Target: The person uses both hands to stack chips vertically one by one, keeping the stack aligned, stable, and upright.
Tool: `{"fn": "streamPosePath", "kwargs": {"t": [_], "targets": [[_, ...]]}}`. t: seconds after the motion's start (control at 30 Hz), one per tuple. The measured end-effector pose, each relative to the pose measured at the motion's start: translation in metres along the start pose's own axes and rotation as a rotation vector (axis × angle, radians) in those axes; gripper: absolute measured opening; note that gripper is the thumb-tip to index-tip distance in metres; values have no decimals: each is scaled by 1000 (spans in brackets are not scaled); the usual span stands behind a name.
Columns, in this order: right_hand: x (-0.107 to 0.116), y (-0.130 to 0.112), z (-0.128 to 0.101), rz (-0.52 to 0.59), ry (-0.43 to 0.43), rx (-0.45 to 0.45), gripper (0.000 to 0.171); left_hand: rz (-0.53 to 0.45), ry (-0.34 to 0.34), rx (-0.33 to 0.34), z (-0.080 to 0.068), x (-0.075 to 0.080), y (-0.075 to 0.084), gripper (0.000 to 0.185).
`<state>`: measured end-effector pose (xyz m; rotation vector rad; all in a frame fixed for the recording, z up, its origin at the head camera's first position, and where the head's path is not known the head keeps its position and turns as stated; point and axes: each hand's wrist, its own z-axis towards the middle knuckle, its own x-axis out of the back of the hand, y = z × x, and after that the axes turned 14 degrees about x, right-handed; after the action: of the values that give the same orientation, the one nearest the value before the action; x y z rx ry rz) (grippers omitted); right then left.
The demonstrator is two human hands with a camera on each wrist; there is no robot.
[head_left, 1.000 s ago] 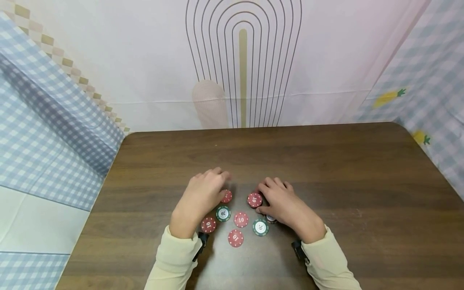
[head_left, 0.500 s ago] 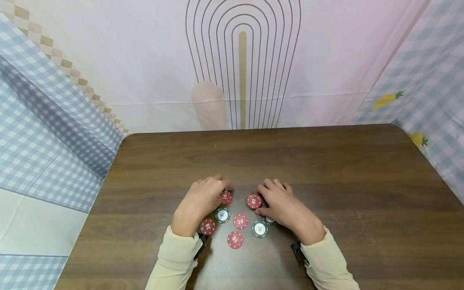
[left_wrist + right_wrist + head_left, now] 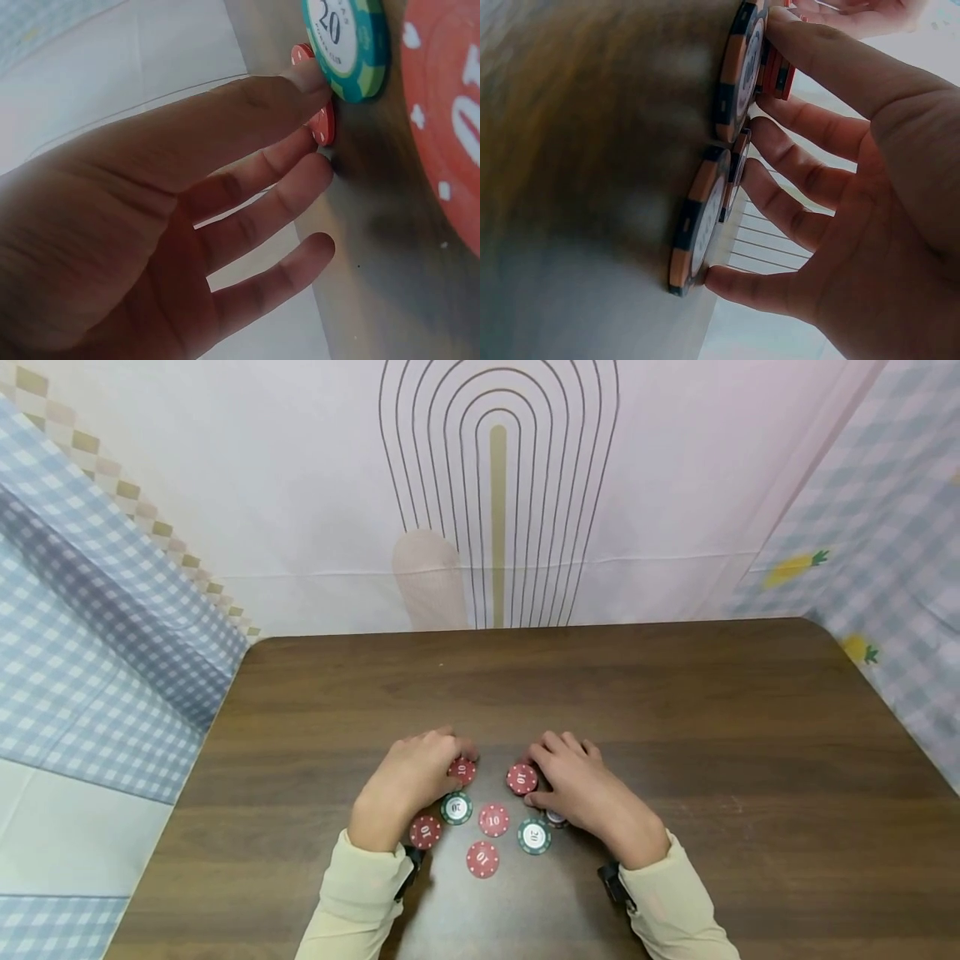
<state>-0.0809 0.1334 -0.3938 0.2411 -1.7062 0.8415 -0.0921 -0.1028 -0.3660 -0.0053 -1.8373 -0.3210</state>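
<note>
Several poker chips lie flat in a loose cluster on the dark wooden table (image 3: 675, 710). My left hand (image 3: 408, 781) lies palm down, its thumb and forefinger tips touching the rim of a red 10 chip (image 3: 462, 770). In the left wrist view that red chip (image 3: 324, 126) shows beside the thumb, with a green 20 chip (image 3: 345, 41) above it. My right hand (image 3: 588, 793) rests with spread, straight fingers (image 3: 810, 127) against another red 10 chip (image 3: 521, 779) and a pale chip (image 3: 556, 817) half hidden under it. Striped chip rims (image 3: 735, 75) meet those fingertips.
Between the hands lie a green 20 chip (image 3: 455, 808), red 10 chips (image 3: 493, 820) (image 3: 425, 832) (image 3: 482, 859) and another green 20 chip (image 3: 534, 837). A patterned cloth backdrop (image 3: 495, 485) hangs behind the table; checked cloth (image 3: 90, 635) flanks both sides.
Both hands have drawn slightly toward me and inward, sliding the two far red chips a little closer to the cluster. The other chips lie as before.
</note>
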Motion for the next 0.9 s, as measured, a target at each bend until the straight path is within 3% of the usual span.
{"fn": "streamPosePath", "kwargs": {"t": [0.37,0.73,0.9], "targets": [[0,-1,0,12,3,-1,41,-66,-64,2,7,-2,-8,28],[-1,-1,-1,4,-5,-8,43,-26,-43,-13,8,-5,-8,38],[0,-1,0,3,-9,-9,44,-77,-60,1,8,-5,-7,41]]}}
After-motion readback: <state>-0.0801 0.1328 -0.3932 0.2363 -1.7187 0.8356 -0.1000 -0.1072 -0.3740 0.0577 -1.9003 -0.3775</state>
